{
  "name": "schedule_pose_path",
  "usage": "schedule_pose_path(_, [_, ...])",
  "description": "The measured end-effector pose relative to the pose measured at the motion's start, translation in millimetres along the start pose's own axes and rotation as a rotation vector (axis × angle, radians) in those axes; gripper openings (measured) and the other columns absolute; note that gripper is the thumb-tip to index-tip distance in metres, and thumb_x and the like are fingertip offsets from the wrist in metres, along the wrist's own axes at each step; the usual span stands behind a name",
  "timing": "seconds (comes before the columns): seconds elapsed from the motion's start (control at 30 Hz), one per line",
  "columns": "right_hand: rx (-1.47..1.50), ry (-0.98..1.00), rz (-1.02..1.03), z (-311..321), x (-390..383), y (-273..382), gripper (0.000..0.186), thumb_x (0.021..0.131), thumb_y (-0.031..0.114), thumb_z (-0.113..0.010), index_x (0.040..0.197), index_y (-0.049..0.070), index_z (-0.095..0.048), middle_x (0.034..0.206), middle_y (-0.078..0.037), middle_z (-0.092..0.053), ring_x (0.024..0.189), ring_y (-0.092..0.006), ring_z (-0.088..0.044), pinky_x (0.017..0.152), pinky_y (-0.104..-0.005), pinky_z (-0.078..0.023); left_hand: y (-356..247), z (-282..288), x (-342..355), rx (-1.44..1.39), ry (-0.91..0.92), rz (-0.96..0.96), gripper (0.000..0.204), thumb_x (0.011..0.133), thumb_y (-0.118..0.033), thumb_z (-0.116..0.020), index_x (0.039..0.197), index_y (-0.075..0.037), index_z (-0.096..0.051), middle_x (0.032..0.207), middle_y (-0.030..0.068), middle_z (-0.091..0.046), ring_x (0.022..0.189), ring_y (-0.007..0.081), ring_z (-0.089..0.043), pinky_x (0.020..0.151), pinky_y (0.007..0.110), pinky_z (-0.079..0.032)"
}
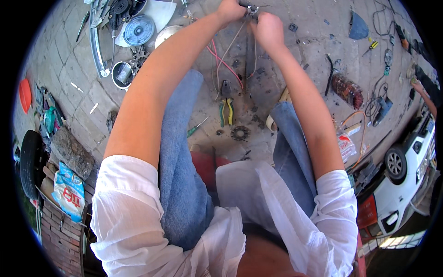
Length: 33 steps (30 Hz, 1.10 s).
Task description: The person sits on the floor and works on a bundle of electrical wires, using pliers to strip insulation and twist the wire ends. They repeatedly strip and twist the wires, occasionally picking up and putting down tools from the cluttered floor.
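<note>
pliers [230, 108]: yellow-and-green | wires [222, 60]: pinkish-red | jeans [177, 157]: faded blue | shirt [131, 198]: white | car [402, 196]: white

The top edge crops the person's bare left hand [231, 10], and the bare right hand [269, 30] hides its own curled fingertips. The small dark-and-silver metal piece [251, 10] gripped between them is too small to identify. Left of the left hand, the bare left forearm [184, 51] covers part of a white, round, dish-like piece [166, 34]. Far right of the right hand, a co-worker's bare arm [426, 97] is cut by the rim.

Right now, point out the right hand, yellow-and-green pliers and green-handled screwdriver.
Right hand [269, 30], head view: back of the hand.
Yellow-and-green pliers [230, 110], head view: right-side handle.
Green-handled screwdriver [193, 131], head view: the handle.
</note>
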State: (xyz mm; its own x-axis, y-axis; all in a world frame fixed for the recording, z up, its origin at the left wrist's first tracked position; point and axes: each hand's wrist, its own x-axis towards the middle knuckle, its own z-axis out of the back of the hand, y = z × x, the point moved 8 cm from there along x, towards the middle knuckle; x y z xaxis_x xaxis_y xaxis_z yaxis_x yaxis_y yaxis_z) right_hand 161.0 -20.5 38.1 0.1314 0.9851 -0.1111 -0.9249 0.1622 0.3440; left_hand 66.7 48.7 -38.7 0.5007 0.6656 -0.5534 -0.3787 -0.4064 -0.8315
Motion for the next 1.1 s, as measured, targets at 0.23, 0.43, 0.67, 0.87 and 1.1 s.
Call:
schedule_pose_path(0.23, [0.029,0.020,-0.063,-0.3,-2.7,-1.8,0.031,0.072,0.026,-0.073,0.073,-0.003,-0.064,0.076,-0.025,-0.064,0.077,-0.0426,-0.064,0.071,-0.0485,-0.052,-7.6,7.7,-5.5,0.217,-0.108,-0.061,0.022,0.079,-0.013,-0.065,0.096,-0.004,-0.075,0.073,0.0102,-0.070,0.063,0.0160,-0.065,0.060,0.032,-0.053])
schedule_pose_path(0.43, [0.075,0.020,-0.059,9.6,-11.9,9.7,0.030,0.074,0.027,-0.073,0.074,-0.003,-0.066,0.077,-0.025,-0.065,0.077,-0.0420,-0.064,0.071,-0.0474,-0.052,7.9,6.3,3.1,0.102,-0.108,-0.067,0.022,0.078,-0.015,-0.066,0.095,-0.003,-0.075,0.073,0.0107,-0.070,0.064,0.0162,-0.065,0.061,0.032,-0.053])
schedule_pose_path(0.67, [0.187,-0.069,-0.098,2.4,-29.6,-7.4,0.033,0.072,0.028,-0.074,0.074,-0.004,-0.066,0.077,-0.024,-0.065,0.076,-0.0417,-0.064,0.070,-0.0474,-0.053,1.7,11.6,1.1,0.182,-0.123,0.016,0.022,0.079,-0.015,-0.066,0.095,-0.002,-0.074,0.075,0.0101,-0.070,0.065,0.0166,-0.065,0.062,0.031,-0.053])
schedule_pose_path(0.87, [0.147,-0.156,-0.138,16.4,-21.3,-16.8,0.031,0.075,0.030,-0.069,0.087,0.001,-0.069,0.083,-0.023,-0.066,0.079,-0.0411,-0.064,0.070,-0.0464,-0.052,2.7,7.8,-0.3,0.105,-0.085,-0.039,0.024,0.080,-0.014,-0.064,0.097,-0.001,-0.074,0.077,0.0109,-0.070,0.066,0.0163,-0.066,0.063,0.031,-0.053])
schedule_pose_path(1.1, [0.179,-0.160,-0.109,2.4,-11.2,-15.6,0.032,0.077,0.030,-0.068,0.090,0.000,-0.067,0.086,-0.022,-0.067,0.083,-0.0409,-0.064,0.073,-0.0463,-0.051,3.2,6.2,-3.8,0.039,-0.143,-0.072,0.025,0.080,-0.010,-0.060,0.099,-0.001,-0.073,0.078,0.0113,-0.071,0.065,0.0164,-0.066,0.062,0.032,-0.053])
